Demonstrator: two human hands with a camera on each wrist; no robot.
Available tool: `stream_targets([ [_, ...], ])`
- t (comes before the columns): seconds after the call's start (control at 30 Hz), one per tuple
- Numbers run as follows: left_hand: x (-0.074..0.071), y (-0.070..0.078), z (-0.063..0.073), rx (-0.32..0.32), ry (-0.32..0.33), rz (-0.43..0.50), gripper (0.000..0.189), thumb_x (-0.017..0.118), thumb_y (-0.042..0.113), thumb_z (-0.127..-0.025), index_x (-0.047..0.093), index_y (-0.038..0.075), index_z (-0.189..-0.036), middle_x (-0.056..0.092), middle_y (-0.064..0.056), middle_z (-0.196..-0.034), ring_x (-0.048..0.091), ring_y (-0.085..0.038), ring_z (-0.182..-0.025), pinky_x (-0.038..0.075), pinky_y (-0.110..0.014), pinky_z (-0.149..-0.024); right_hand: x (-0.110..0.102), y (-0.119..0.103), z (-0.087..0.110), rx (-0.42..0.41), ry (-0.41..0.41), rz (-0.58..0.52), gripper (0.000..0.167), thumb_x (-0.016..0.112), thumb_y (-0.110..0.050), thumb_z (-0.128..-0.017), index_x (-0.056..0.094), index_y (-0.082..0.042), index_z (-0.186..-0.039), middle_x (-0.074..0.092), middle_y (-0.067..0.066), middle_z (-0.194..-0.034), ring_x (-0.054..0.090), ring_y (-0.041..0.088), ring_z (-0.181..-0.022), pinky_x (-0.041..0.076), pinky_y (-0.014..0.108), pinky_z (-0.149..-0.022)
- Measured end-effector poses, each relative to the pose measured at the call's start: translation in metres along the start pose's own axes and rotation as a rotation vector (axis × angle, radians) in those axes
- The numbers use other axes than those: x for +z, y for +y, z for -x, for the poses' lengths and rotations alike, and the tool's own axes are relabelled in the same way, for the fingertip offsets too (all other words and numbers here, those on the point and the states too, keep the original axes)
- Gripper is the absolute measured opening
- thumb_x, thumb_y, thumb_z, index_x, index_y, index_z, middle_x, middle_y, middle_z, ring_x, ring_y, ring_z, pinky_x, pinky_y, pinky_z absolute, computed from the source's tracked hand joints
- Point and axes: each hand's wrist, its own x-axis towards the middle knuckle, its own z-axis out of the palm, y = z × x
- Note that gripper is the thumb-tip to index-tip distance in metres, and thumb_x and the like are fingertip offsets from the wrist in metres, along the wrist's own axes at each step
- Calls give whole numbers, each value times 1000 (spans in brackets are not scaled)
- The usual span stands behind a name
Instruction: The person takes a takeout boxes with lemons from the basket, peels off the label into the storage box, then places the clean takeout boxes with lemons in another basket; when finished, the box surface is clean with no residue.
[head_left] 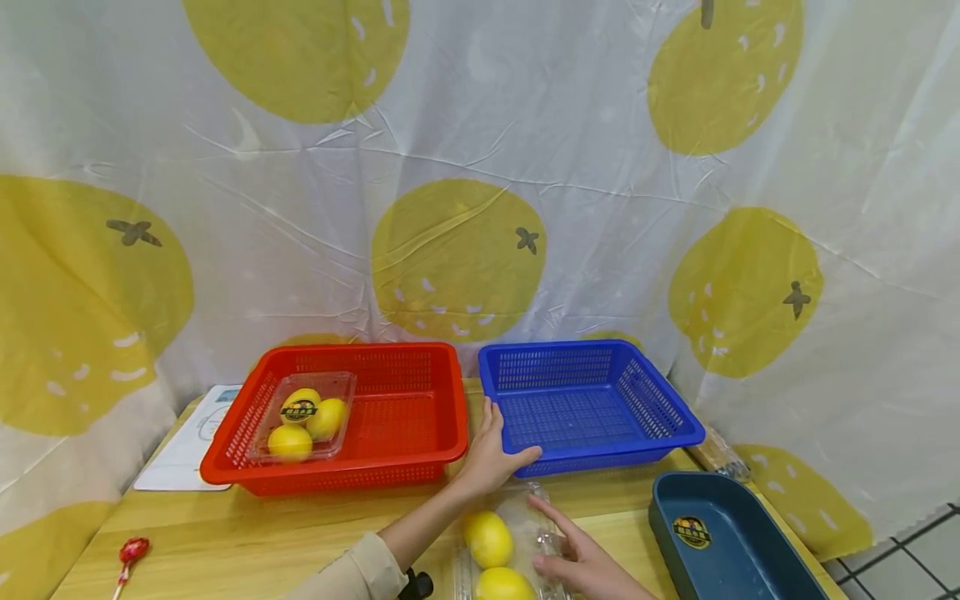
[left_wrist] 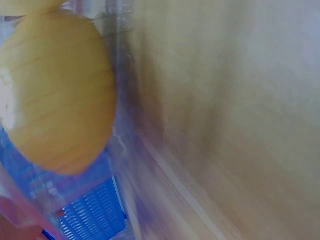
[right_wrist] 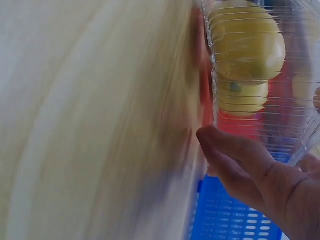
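A clear plastic box (head_left: 525,504) with yellow lemons (head_left: 489,540) in it lies at the table's front middle. Past its far end reaches my left hand (head_left: 489,457), fingers straight and thumb spread, near the blue basket's front left corner; whether it touches the rim I cannot tell. My right hand (head_left: 581,562) is at the box's right side, index finger stretched forward and thumb apart from it. In the right wrist view, the fingertips (right_wrist: 207,134) meet the edge of the box. The left wrist view shows a blurred lemon (left_wrist: 60,95) behind plastic.
A red basket (head_left: 337,475) holds a closed clear box of lemons (head_left: 303,417) with a black label. Right of it stands a blue basket (head_left: 573,408). A dark teal tray (head_left: 738,533) bears a round sticker (head_left: 692,532). At left lie a lollipop (head_left: 133,550) and white paper (head_left: 180,450).
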Motion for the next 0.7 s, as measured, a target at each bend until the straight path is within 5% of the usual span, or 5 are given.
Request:
stream_targets([
  [0.3,0,-1,-1,22,2,-17,107,73,47,-82,13,-6,-153,-2,-20,-164,20,-44,-147,26,-58,-117,-12,-12,17,-18,-48,27,71,48,-18,-102,4,-12,-158,34,-10,-61,35,-2,-50,34,12,-51],
  [0.33,0,-1,0,19,3,-15,107,73,47,-82,13,-5,-153,-2,-20,-164,20,-44,-147,26,-58,-117,-14,-14,19,-21,-57,25,71,47,-18,-103,3,-11,-158,45,-4,-67,37,-1,-53,37,13,-55],
  [0.57,0,-2,0,12,5,-4,108,73,48,-82,12,-3,-154,-2,-17,-165,20,-43,-148,27,-59,-116,-28,-37,39,53,-97,6,72,45,-23,-104,-1,-12,-158,49,3,-73,49,4,-66,47,22,-66],
  [0.63,1,-3,0,7,7,-6,107,72,48,-82,12,-2,-154,-3,-15,-165,20,-42,-148,26,-58,-117,-33,-44,45,66,-76,22,71,45,-24,-104,1,-14,-158,57,25,-102,59,14,-83,55,34,-79],
  [0.7,1,-4,0,13,12,-8,106,73,47,-82,13,-4,-154,-2,-16,-165,20,-43,-147,27,-58,-116,-37,-52,50,74,-59,37,68,44,-24,-104,3,-16,-158,31,37,-144,59,34,-110,53,50,-93],
])
